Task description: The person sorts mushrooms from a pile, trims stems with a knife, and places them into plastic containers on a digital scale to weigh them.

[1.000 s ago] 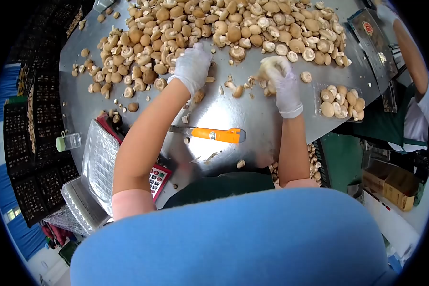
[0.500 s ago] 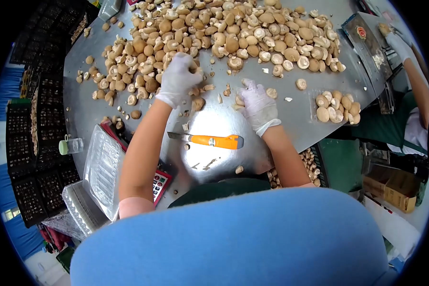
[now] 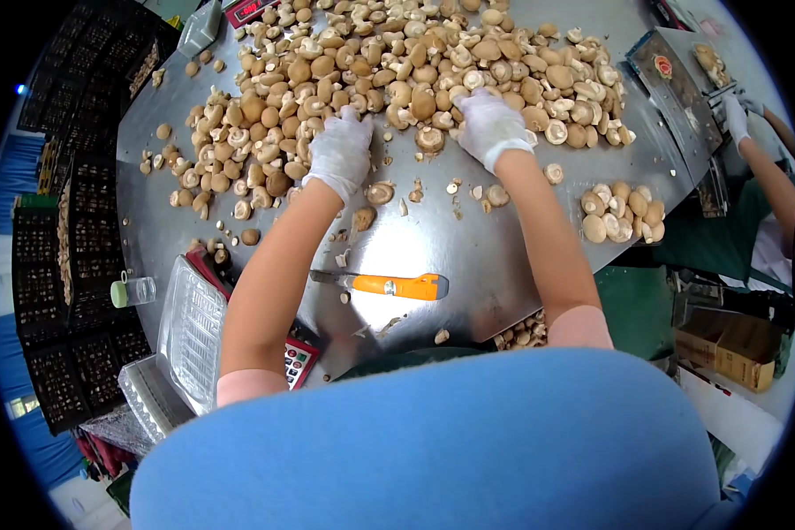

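Both my hands wear white gloves and reach to the near edge of a big pile of mushrooms (image 3: 327, 66). My left hand (image 3: 343, 152) touches the mushrooms at the pile's middle, fingers stretched forward and partly hidden among them. Further right, my right hand (image 3: 492, 128) lies open against the pile, its fingertips on mushrooms. I see no mushroom clearly held in either hand. Between my forearms a knife with an orange handle (image 3: 397, 286) rests on the metal table (image 3: 468, 247), blade to the left. A few loose mushrooms (image 3: 380, 193) and trimmed bits lie near my hands.
A filled mushroom punnet (image 3: 623, 214) stands at the right. Clear plastic trays (image 3: 188, 309) and a red calculator (image 3: 299, 360) are at the left, with a bottle (image 3: 132, 291) and black crates (image 3: 106, 238) beyond. Another person's gloved hand (image 3: 735, 119) is by a metal box at the right.
My right hand has moved forward from the loose mushrooms onto the pile. My left hand has shifted slightly right and its fingers have straightened toward the pile.
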`<state>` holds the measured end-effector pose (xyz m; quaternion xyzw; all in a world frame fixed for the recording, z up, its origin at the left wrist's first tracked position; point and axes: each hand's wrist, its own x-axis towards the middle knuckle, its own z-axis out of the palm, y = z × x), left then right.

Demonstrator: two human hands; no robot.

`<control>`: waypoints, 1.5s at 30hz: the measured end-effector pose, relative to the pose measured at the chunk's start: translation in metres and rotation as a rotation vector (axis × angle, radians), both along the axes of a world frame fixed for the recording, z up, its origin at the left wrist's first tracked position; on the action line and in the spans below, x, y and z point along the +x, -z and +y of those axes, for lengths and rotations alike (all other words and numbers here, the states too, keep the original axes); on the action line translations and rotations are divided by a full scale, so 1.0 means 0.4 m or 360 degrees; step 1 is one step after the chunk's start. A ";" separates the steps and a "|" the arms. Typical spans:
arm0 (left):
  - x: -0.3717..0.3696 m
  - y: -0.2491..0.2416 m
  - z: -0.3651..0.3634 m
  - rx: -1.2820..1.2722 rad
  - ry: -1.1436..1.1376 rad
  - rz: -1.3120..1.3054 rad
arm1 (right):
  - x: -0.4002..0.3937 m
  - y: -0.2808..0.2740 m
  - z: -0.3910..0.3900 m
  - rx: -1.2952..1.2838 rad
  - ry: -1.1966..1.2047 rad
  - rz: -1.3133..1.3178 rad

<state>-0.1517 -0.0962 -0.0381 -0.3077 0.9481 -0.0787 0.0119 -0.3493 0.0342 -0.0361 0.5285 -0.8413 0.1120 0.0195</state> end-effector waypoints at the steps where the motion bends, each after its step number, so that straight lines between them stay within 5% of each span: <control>1: -0.012 -0.003 -0.005 -0.0006 -0.0001 0.0000 | 0.002 -0.003 -0.026 0.0264 -0.0026 0.0087; 3: -0.037 -0.011 -0.012 0.0066 -0.0048 -0.0103 | 0.000 -0.004 -0.067 0.0403 -0.0052 0.0035; 6: -0.089 -0.070 -0.011 0.0183 0.0125 0.0277 | -0.003 0.007 -0.090 0.0587 -0.0185 0.0096; 7: -0.104 -0.075 -0.012 0.0272 0.0295 0.0548 | -0.001 0.011 -0.079 0.0590 -0.0177 0.0093; 11: -0.208 -0.050 -0.009 0.0427 0.0406 0.0504 | -0.001 0.006 -0.022 0.0366 -0.0290 0.0036; 17: -0.348 0.019 -0.081 0.0322 0.0099 -0.0283 | -0.003 -0.030 -0.042 0.0651 -0.0291 -0.0105; 18: -0.337 -0.045 -0.051 0.0296 0.0104 -0.0422 | -0.007 -0.035 -0.043 0.0646 -0.0300 -0.0087; 20: -0.306 -0.059 -0.056 0.0350 0.0155 -0.0333 | -0.033 -0.031 -0.029 0.0581 -0.0362 -0.0175; 23: -0.223 -0.034 -0.112 0.0446 0.0339 -0.0074 | -0.069 0.005 0.027 -0.0010 -0.0391 -0.0517; 25: -0.147 -0.039 -0.142 0.0793 0.0487 0.0555 | -0.055 -0.010 0.067 -0.0125 -0.0356 -0.0683; 26: -0.115 -0.041 -0.152 0.0905 0.0438 0.0821 | -0.046 -0.008 0.091 -0.0345 -0.0295 -0.1248; 27: -0.064 -0.130 -0.110 0.1875 0.0012 0.0973 | -0.035 -0.008 0.110 -0.0559 -0.0229 -0.1818; 30: 0.060 -0.128 -0.152 0.2879 0.0058 0.1343 | 0.007 -0.030 0.132 -0.0581 -0.0264 -0.2262; 34: 0.227 -0.176 -0.115 0.3069 0.0290 0.1323 | 0.143 -0.049 0.082 -0.0683 -0.0644 -0.2905; 39: 0.455 -0.232 -0.033 0.3052 0.0234 0.1365 | 0.335 -0.107 0.002 -0.0355 -0.0907 -0.2943; 41: 0.558 -0.260 0.021 0.2845 -0.0156 0.1556 | 0.428 -0.126 -0.025 -0.0215 -0.1059 -0.2899; 45: 0.754 -0.295 0.075 0.2550 -0.0254 0.1561 | 0.583 -0.185 -0.063 0.0141 -0.1161 -0.2744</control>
